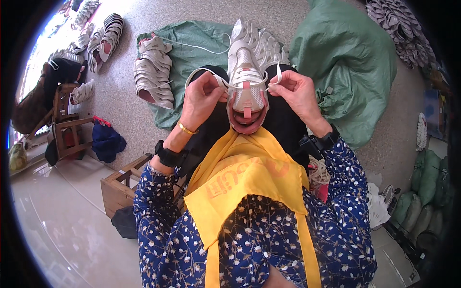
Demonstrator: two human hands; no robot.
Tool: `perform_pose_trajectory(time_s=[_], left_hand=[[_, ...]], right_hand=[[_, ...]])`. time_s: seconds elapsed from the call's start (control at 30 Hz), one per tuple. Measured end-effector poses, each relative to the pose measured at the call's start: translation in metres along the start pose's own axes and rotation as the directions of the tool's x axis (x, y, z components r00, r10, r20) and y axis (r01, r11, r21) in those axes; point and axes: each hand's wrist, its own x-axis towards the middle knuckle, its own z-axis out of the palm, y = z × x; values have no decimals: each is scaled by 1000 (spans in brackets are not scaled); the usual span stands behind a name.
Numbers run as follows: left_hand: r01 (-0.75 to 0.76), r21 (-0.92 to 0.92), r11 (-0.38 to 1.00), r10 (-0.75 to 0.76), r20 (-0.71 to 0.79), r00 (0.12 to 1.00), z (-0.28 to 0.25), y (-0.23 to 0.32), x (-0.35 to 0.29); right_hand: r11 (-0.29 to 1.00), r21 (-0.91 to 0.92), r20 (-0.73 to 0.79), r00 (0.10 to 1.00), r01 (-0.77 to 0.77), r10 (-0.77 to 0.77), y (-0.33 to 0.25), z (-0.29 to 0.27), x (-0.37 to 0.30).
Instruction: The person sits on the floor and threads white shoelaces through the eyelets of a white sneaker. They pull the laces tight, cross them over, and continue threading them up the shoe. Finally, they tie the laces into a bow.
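Observation:
A white and pink sneaker (246, 103) rests on my lap, its toe pointing away and its heel opening toward me. White shoelace (240, 77) crosses its tongue and runs out to both sides. At the sneaker's left, my left hand (204, 96) pinches one lace end, which loops up over the fingers. My right hand (295, 93) pinches the other lace end between thumb and fingers on the right side, a short tip standing up. Under the sneaker's heel lies my yellow apron (245, 168).
Stacked white shoe uppers (153, 72) lie on a green sheet (192, 43), with more uppers (264, 45) beyond the sneaker. A green sack (343, 62) bulges at right. Wooden stools (117, 187) stand at left. Further piles of uppers (108, 36) sit on the floor.

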Motion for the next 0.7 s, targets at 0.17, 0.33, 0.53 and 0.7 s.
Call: perform_pose_trajectory(time_s=[0.17, 0.33, 0.53, 0.7], left_hand=[[-2, -15, 1000, 2, 22, 1000, -1, -3, 0], [4, -72, 997, -4, 6, 1000, 0, -2, -2], [5, -63, 998, -5, -14, 1000, 1, -2, -3], [21, -123, 992, -25, -28, 999, 2, -5, -6]], right_hand=[[1000, -9, -6, 1000, 29, -29, 4, 3, 1], [999, -11, -10, 999, 45, -45, 6, 6, 0], [953, -272, -54, 987, 131, -151, 7, 13, -5], [751, -586, 32, 934, 306, -355, -18, 26, -5]])
